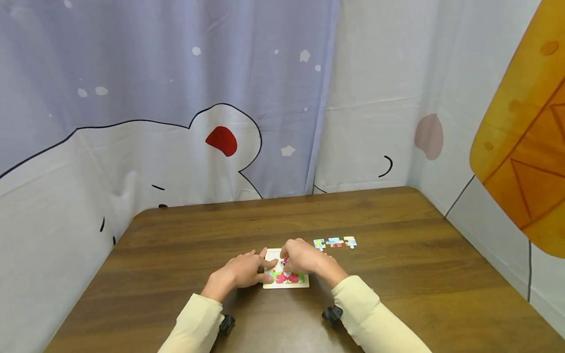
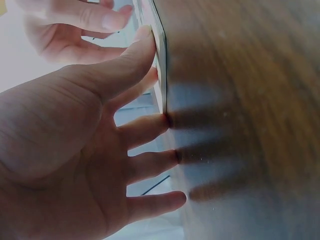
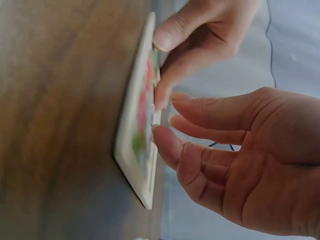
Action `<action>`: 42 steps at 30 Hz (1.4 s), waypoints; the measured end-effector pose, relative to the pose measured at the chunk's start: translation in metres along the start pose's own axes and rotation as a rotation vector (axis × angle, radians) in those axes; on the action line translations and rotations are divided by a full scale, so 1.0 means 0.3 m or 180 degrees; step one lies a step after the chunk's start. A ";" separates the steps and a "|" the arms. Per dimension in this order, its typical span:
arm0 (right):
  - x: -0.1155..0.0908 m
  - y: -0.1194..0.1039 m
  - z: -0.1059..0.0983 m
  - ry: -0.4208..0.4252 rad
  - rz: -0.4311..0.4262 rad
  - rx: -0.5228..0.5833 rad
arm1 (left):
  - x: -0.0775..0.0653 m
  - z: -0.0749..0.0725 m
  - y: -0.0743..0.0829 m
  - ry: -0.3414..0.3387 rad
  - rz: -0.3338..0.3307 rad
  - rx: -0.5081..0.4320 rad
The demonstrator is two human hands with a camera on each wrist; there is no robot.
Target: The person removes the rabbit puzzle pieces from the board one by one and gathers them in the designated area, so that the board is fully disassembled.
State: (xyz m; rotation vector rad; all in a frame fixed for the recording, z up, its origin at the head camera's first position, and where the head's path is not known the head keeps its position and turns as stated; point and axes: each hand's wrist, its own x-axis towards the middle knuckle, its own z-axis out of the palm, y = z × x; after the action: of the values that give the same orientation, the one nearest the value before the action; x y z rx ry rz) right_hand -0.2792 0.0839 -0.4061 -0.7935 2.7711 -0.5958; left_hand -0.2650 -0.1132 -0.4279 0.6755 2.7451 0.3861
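Note:
A small jigsaw board [image 1: 287,286] with a pale frame lies flat on the table, its picture showing red, pink and green patches. On its left side rests my left hand [image 1: 244,270], thumb and index finger on the board and the other fingers spread straight down to the tabletop. My right hand [image 1: 304,257] hovers over the upper right part with bent fingers. In the right wrist view, fingertips [image 3: 162,140] of that hand touch the picture, the thumb stands apart from them, and no piece shows between. Part of the picture is hidden under both hands.
Loose jigsaw pieces [image 1: 334,242] lie in a row on the wooden table [image 1: 397,274], just beyond the right hand. A printed curtain [image 1: 282,98] hangs along the table's far edge and right side. Both wrists wear dark straps.

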 end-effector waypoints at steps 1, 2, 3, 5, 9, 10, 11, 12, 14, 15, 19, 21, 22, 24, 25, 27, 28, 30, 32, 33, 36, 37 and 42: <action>0.005 -0.003 0.007 -0.0007 0.0028 0.0001 | 0.000 -0.001 0.000 0.0002 0.0001 0.0010; 0.009 -0.004 0.013 -0.0015 0.0065 0.0008 | 0.001 -0.001 -0.001 0.0008 0.0000 0.0016; 0.013 -0.005 0.018 -0.0017 0.0096 0.0013 | 0.002 -0.001 -0.002 0.0012 -0.0003 0.0016; 0.022 -0.006 0.025 0.0008 0.0110 0.0012 | 0.001 -0.002 -0.002 0.0022 -0.0008 0.0015; 0.039 -0.004 0.036 0.0022 0.0102 -0.0045 | -0.003 -0.001 0.000 0.0035 -0.0017 -0.0012; 0.041 -0.003 0.038 0.0024 0.0096 -0.0052 | -0.005 -0.001 0.001 0.0035 -0.0016 -0.0020; 0.043 -0.002 0.040 0.0016 0.0104 -0.0056 | -0.006 0.000 0.001 0.0039 -0.0012 -0.0025; 0.044 -0.002 0.041 0.0025 0.0111 -0.0043 | -0.006 0.000 0.001 0.0041 -0.0010 -0.0031; 0.044 0.000 0.044 0.0043 0.0112 -0.0022 | -0.008 0.000 0.001 0.0051 -0.0009 -0.0042; 0.043 0.000 0.044 0.0054 0.0111 -0.0010 | -0.009 0.001 0.002 0.0055 -0.0003 -0.0044; 0.040 0.002 0.047 0.0095 0.0044 0.0005 | -0.013 0.000 0.004 0.0085 0.0018 -0.0046; 0.040 0.001 0.049 0.0109 0.0022 -0.0022 | -0.014 0.001 0.004 0.0100 0.0031 -0.0041; 0.041 0.001 0.049 0.0111 0.0019 -0.0037 | -0.015 0.001 0.004 0.0108 0.0030 -0.0040; 0.043 0.000 0.049 0.0093 0.0042 -0.0078 | -0.014 0.001 0.003 0.0117 0.0028 -0.0042; 0.044 -0.002 0.049 0.0078 0.0058 -0.0100 | -0.014 0.001 0.002 0.0118 0.0025 -0.0040; 0.044 -0.002 0.049 0.0057 0.0075 -0.0109 | -0.013 0.001 0.001 0.0112 0.0021 -0.0037; 0.044 -0.003 0.049 0.0050 0.0077 -0.0109 | -0.013 0.001 0.001 0.0110 0.0023 -0.0032; 0.043 -0.004 0.049 0.0055 0.0076 -0.0100 | -0.013 0.001 0.001 0.0101 0.0031 -0.0023; 0.042 -0.003 0.049 0.0084 0.0062 -0.0083 | -0.012 0.001 0.001 0.0099 0.0044 -0.0019; 0.041 -0.003 0.050 0.0092 0.0065 -0.0073 | -0.012 0.001 0.002 0.0101 0.0051 -0.0017; 0.039 -0.004 0.047 0.0106 0.0122 -0.0031 | -0.010 0.000 0.003 0.0103 0.0057 -0.0019; 0.039 -0.003 0.046 0.0101 0.0167 -0.0007 | -0.010 0.000 0.004 0.0105 0.0058 -0.0017; 0.042 0.000 0.041 0.0081 0.0374 0.0154 | -0.009 -0.001 0.003 0.0095 0.0067 -0.0023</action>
State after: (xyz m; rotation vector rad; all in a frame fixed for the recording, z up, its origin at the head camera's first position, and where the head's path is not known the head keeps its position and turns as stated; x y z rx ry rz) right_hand -0.2862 0.0729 -0.4180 -0.6124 2.7912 -0.6523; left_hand -0.2624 -0.1138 -0.4266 0.7027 2.7654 0.4137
